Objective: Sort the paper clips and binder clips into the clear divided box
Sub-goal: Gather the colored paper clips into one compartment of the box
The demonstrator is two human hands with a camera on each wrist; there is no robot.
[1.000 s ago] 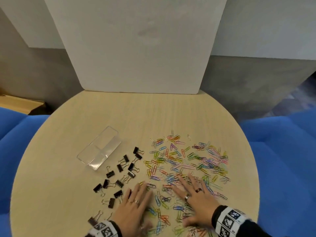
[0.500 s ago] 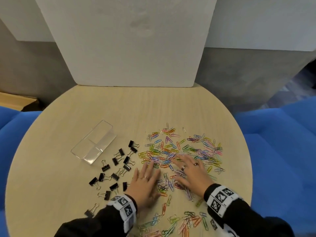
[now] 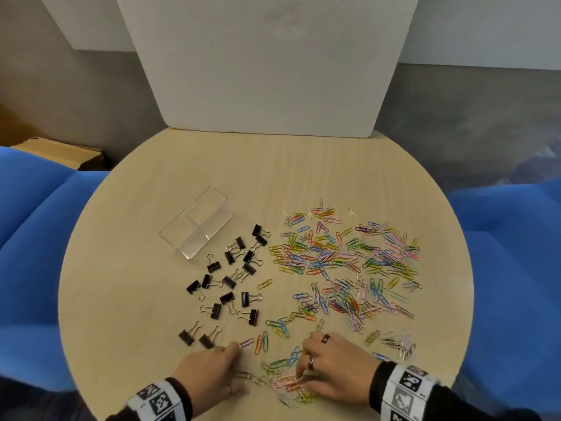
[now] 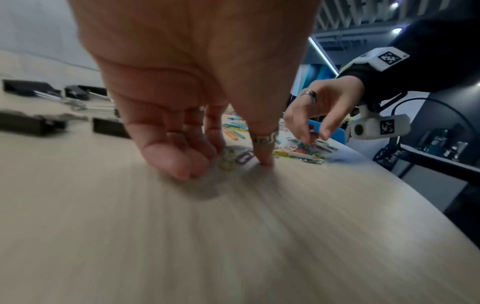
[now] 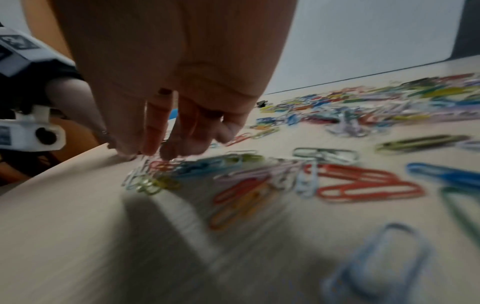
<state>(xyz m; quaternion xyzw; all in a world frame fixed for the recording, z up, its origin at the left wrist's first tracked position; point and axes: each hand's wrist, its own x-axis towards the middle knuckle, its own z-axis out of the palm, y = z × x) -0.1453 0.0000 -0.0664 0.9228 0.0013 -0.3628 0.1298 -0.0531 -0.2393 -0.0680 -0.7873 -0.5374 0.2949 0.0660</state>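
A clear divided box (image 3: 195, 226) stands empty at the left middle of the round table. Black binder clips (image 3: 230, 268) lie scattered just right of and in front of it. Coloured paper clips (image 3: 343, 259) spread over the right half. Near the front edge my left hand (image 3: 230, 370) has its fingers curled down, and a few paper clips (image 4: 231, 160) are pinched between fingers and thumb against the wood. My right hand (image 3: 303, 375) is beside it, fingers reaching down with their tips on a small heap of paper clips (image 5: 166, 174).
A white board (image 3: 267, 65) stands upright at the table's far edge. Blue seats (image 3: 36, 238) flank the table on both sides. Bare wood lies left of the box and along the table's front edge (image 4: 233, 246).
Both hands have come back from the middle of the paper clip pile to the front edge, dragging some clips along. Their fingers, flat before, now bend down onto the clips.
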